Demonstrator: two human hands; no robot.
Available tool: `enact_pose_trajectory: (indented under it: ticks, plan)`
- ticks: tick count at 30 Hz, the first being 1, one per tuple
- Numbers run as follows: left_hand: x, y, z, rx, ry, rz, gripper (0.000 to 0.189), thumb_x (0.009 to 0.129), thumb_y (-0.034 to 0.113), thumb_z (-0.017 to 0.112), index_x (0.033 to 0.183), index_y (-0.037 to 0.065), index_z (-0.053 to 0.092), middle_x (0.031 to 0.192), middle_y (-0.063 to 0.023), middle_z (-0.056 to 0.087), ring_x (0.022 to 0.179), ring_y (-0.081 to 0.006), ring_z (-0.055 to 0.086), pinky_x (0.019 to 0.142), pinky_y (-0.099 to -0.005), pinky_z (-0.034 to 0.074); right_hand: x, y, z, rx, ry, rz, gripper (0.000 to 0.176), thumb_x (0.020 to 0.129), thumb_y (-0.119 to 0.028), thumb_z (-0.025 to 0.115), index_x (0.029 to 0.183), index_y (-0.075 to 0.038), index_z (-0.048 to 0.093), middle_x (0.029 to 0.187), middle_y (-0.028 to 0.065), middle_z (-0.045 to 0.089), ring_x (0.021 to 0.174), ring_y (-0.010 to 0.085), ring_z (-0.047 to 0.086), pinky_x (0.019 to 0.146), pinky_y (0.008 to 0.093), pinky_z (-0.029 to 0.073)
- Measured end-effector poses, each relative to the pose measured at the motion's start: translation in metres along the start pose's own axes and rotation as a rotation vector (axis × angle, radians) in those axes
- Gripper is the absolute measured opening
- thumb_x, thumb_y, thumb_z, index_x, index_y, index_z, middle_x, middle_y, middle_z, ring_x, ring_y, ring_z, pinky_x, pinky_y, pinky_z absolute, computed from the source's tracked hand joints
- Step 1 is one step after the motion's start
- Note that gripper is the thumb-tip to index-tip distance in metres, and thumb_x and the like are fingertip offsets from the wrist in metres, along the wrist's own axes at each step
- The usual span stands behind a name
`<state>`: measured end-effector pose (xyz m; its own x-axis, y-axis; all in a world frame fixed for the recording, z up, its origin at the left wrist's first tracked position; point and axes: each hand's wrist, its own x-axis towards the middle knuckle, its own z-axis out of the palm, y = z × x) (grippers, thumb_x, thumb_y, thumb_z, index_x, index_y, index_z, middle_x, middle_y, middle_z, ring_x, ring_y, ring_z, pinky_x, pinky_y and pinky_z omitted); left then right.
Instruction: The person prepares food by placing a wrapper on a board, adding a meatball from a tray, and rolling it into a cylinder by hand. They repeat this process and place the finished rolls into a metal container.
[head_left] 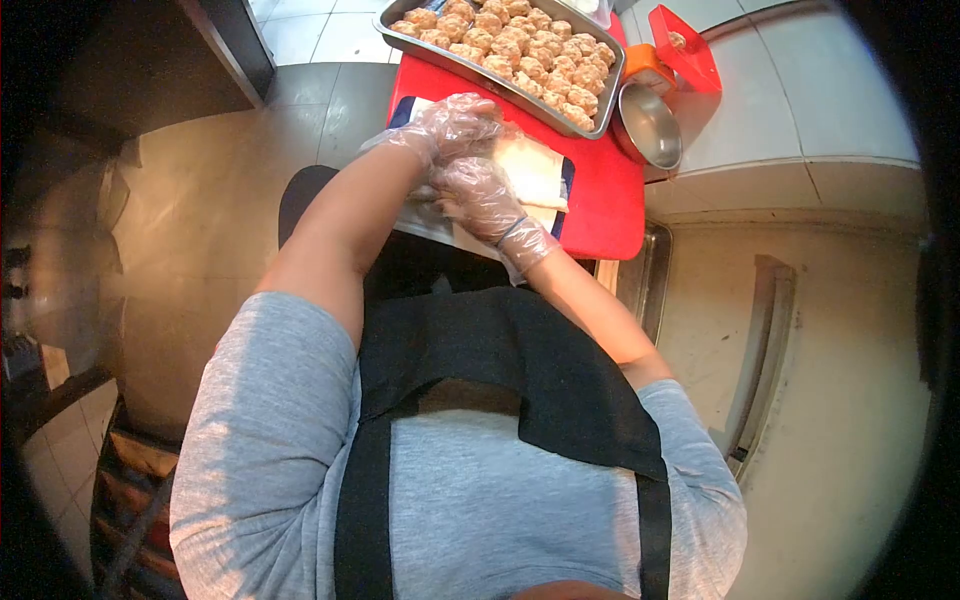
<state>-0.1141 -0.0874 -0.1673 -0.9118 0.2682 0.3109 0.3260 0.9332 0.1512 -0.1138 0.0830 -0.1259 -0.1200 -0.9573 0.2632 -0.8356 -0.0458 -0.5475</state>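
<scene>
My left hand, in a clear plastic glove, is bent over a dark-edged board with its fingers curled in. Close below it is my right hand, gloved the same way, its fingers also curled and a dark band at the wrist. The two hands nearly meet, and whatever is between their fingers is hidden. Beside them lies a pale, flat stack of sheets, perhaps dough wrappers. Just beyond the hands, a metal tray holds many lumpy, light-brown dumpling-like pieces in rows.
The work surface is a red table. Right of the tray stand a steel bowl, an orange container and a red plastic holder. A pale cabinet or appliance lines the right side. Dark furniture is at left.
</scene>
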Motion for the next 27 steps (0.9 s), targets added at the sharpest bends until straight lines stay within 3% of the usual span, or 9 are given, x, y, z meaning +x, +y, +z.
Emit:
enact_pose_trajectory:
  ticks: [3,10,12,19,21,23,24,26,27]
  plan:
    - [0.002,0.003,0.0,-0.007,-0.019,-0.039,0.035,0.082,0.029,0.063,0.114,0.017,0.066,0.124,-0.007,0.056,0.116,-0.0282,0.053,0.102,-0.0413,0.041,0.001,-0.002,0.006,0.245,0.047,0.111,0.024,0.072,-0.008,0.065,0.096,-0.007,0.066,0.089,0.0167,0.065,0.086,0.0382,0.061,0.077,0.046,0.049]
    - [0.0,0.002,-0.001,0.02,-0.07,-0.044,0.037,0.088,0.031,0.058,0.123,0.021,0.062,0.129,-0.0064,0.055,0.12,-0.0271,0.051,0.106,-0.0397,0.038,-0.001,0.002,0.027,-0.188,0.034,0.025,0.034,0.067,-0.012,0.073,0.098,-0.003,0.064,0.095,0.0183,0.064,0.094,0.037,0.062,0.086,0.0458,0.05]
    - [0.002,0.002,-0.004,0.075,-0.119,-0.072,0.043,0.089,0.03,0.055,0.132,0.029,0.057,0.131,-0.0032,0.054,0.122,-0.025,0.05,0.109,-0.0373,0.036,0.001,0.004,0.024,-0.176,-0.034,0.057,0.033,0.067,-0.012,0.072,0.097,-0.003,0.064,0.095,0.0185,0.064,0.094,0.0375,0.062,0.086,0.0461,0.05]
    - [0.012,-0.003,-0.013,0.008,-0.223,-0.121,0.043,0.093,0.03,0.052,0.136,0.028,0.054,0.132,-0.0082,0.057,0.122,-0.0271,0.052,0.107,-0.0394,0.04,0.008,-0.002,-0.002,-0.039,-0.151,-0.041,0.023,0.074,-0.011,0.067,0.097,-0.006,0.066,0.09,0.0174,0.065,0.09,0.0357,0.063,0.083,0.044,0.051]
    - [0.0,-0.021,-0.015,-0.207,0.012,-0.158,0.041,0.093,0.032,0.054,0.133,0.024,0.057,0.128,-0.0099,0.061,0.12,-0.0277,0.054,0.106,-0.0401,0.041,-0.009,0.018,-0.038,0.047,-0.244,0.209,0.022,0.076,-0.015,0.068,0.096,-0.007,0.066,0.096,0.0169,0.067,0.089,0.0345,0.063,0.081,0.0433,0.051]
    - [-0.018,-0.019,-0.041,-0.332,0.189,-0.199,0.036,0.094,0.034,0.055,0.122,0.012,0.064,0.128,-0.0086,0.061,0.119,-0.0249,0.056,0.108,-0.0414,0.038,-0.027,0.038,-0.077,-0.327,-0.223,0.241,0.022,0.077,-0.021,0.069,0.095,-0.008,0.069,0.096,0.0146,0.068,0.092,0.0338,0.064,0.083,0.0434,0.05]
    - [-0.024,-0.009,-0.05,-0.338,0.161,-0.202,0.036,0.092,0.033,0.058,0.121,0.012,0.064,0.127,-0.0094,0.062,0.118,-0.0254,0.056,0.107,-0.0412,0.04,-0.037,0.044,-0.088,-0.286,-0.057,0.27,0.037,0.073,-0.023,0.075,0.103,-0.003,0.07,0.1,0.0175,0.068,0.094,0.0333,0.065,0.088,0.0416,0.05]
    - [-0.034,0.014,-0.062,-0.348,0.101,-0.21,0.038,0.088,0.033,0.064,0.12,0.011,0.064,0.125,-0.011,0.063,0.116,-0.0265,0.057,0.105,-0.0408,0.042,-0.042,0.046,-0.094,-0.205,-0.064,0.262,0.035,0.074,-0.025,0.075,0.101,-0.003,0.07,0.098,0.018,0.068,0.091,0.0336,0.065,0.086,0.0412,0.05]
    - [-0.029,0.045,-0.076,-0.481,-0.11,-0.373,0.042,0.081,0.034,0.073,0.115,0.01,0.067,0.116,-0.0141,0.066,0.112,-0.029,0.059,0.101,-0.0405,0.045,-0.042,0.046,-0.095,-0.186,-0.089,0.201,0.035,0.075,-0.026,0.075,0.1,-0.002,0.071,0.097,0.0184,0.068,0.089,0.0337,0.065,0.084,0.041,0.05]
